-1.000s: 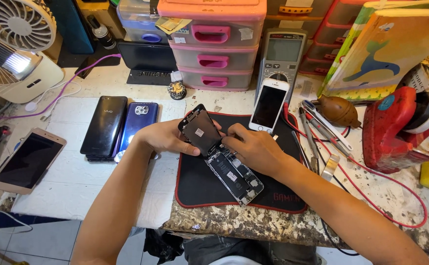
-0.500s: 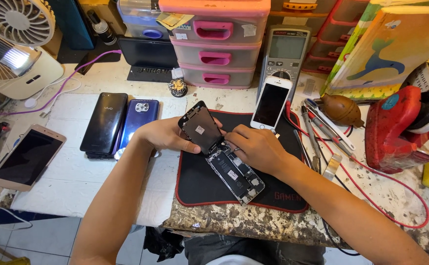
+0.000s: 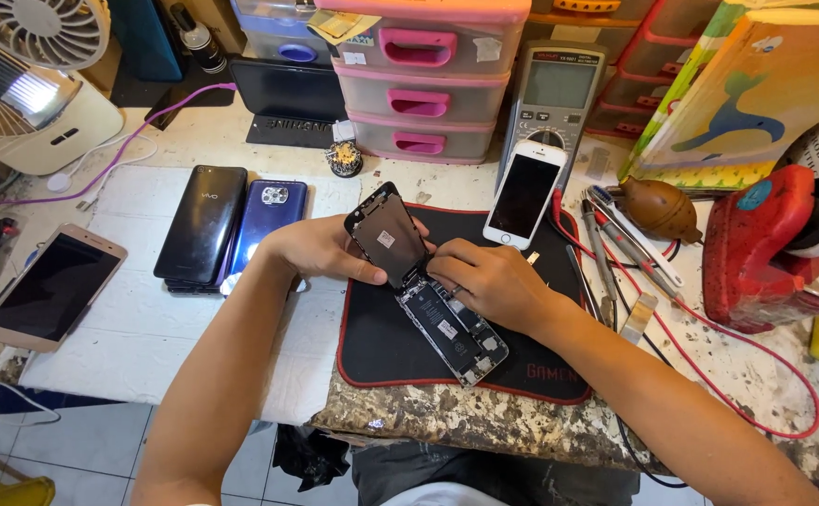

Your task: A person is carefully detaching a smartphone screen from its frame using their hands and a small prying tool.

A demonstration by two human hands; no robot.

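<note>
An opened phone body (image 3: 454,330) lies on a black mat with a red edge (image 3: 372,351), its insides showing. Its screen panel (image 3: 390,235) stands tilted up from the top end, back side facing me. My left hand (image 3: 314,248) grips the panel's left edge. My right hand (image 3: 486,283) rests on the phone body at the hinge side, fingertips touching the panel's lower right corner.
A white phone (image 3: 525,195) leans at the mat's far edge. Black (image 3: 202,224), blue (image 3: 267,222) and gold (image 3: 51,287) phones lie to the left. Drawers (image 3: 421,103), a multimeter (image 3: 552,98), a fan (image 3: 25,84), tools (image 3: 616,234), a red device (image 3: 773,245) surround the mat.
The screen panel stays raised in both hands; the hands have barely shifted. The view has moved slightly.
</note>
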